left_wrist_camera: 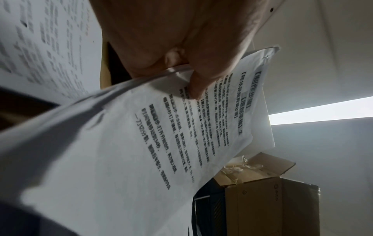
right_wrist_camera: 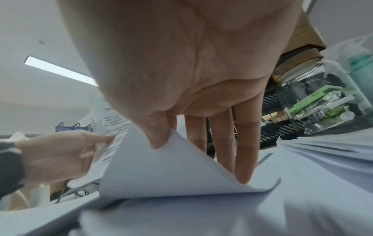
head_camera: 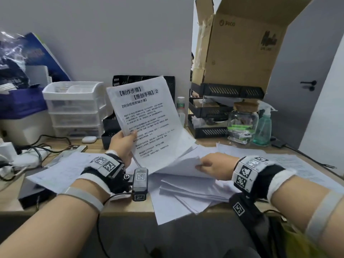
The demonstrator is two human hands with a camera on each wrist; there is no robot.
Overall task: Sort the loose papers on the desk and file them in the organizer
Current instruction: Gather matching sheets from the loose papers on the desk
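My left hand (head_camera: 123, 144) holds up a printed sheet (head_camera: 147, 118) with bold Chinese headings, thumb on its face (left_wrist_camera: 193, 86), over the middle of the desk. My right hand (head_camera: 210, 166) pinches the lifted edge of a blank sheet (right_wrist_camera: 165, 167) on the loose paper pile (head_camera: 191, 190), thumb on top and fingers (right_wrist_camera: 243, 151) under it. A black tiered organizer (head_camera: 212, 116) stands behind the pile to the right. Another black mesh tray (head_camera: 111, 131) sits behind the held sheet.
A white drawer unit (head_camera: 74, 107) stands at the back left. A glass jar (head_camera: 242, 123) and a green spray bottle (head_camera: 263, 127) stand beside the organizer, with an open cardboard box (head_camera: 240, 45) on top of it. Cables and more papers (head_camera: 61, 168) cover the left side.
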